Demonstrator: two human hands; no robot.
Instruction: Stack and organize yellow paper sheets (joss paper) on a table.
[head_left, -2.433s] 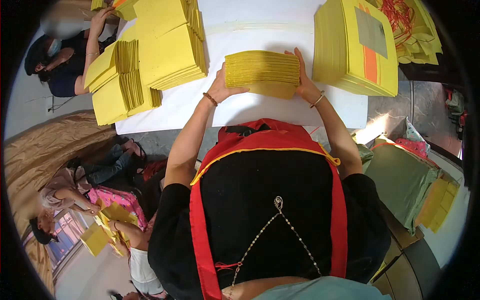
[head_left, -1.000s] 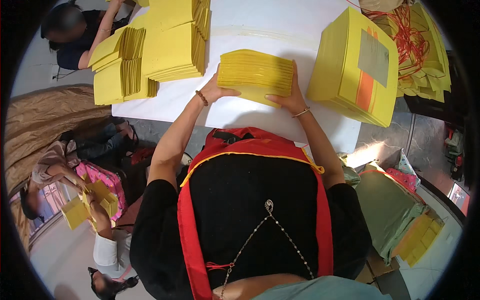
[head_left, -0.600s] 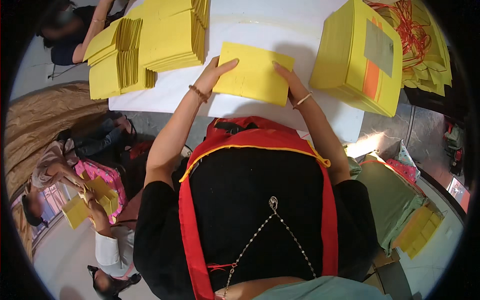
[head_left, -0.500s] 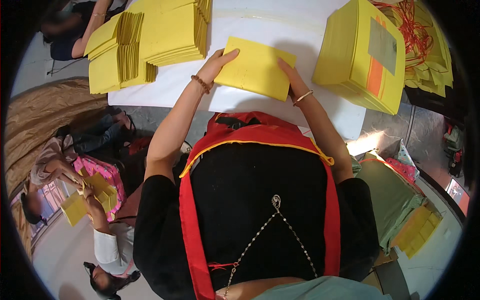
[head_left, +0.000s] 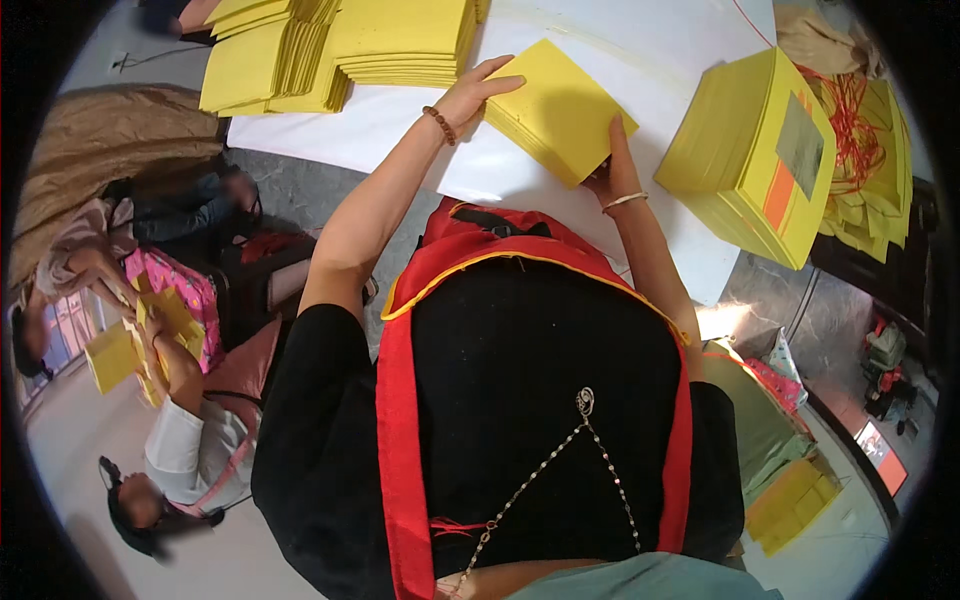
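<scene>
A thick stack of yellow paper (head_left: 555,105) is between my two hands, over the white table, its layered edge showing on the near left side. My left hand (head_left: 480,92) grips its left corner, thumb over the top. My right hand (head_left: 617,165) holds the right corner, thumb along the edge and the other fingers partly hidden beneath. Beyond my left hand stand piles of folded yellow paper (head_left: 405,40). To the right of my right hand is a tall yellow paper block (head_left: 715,150) with an orange and grey label on its end.
Red strings (head_left: 850,135) lie over more yellow paper at the far right. The white table (head_left: 400,150) ends just before my red apron (head_left: 510,235). At left, people handle yellow paper (head_left: 165,325) by a pink patterned cloth (head_left: 200,290). A green bag (head_left: 750,410) sits at lower right.
The paper stack has turned clockwise and tilted, so its layered near edge shows more. My hands moved with it, still holding it. The whole view has shifted a little.
</scene>
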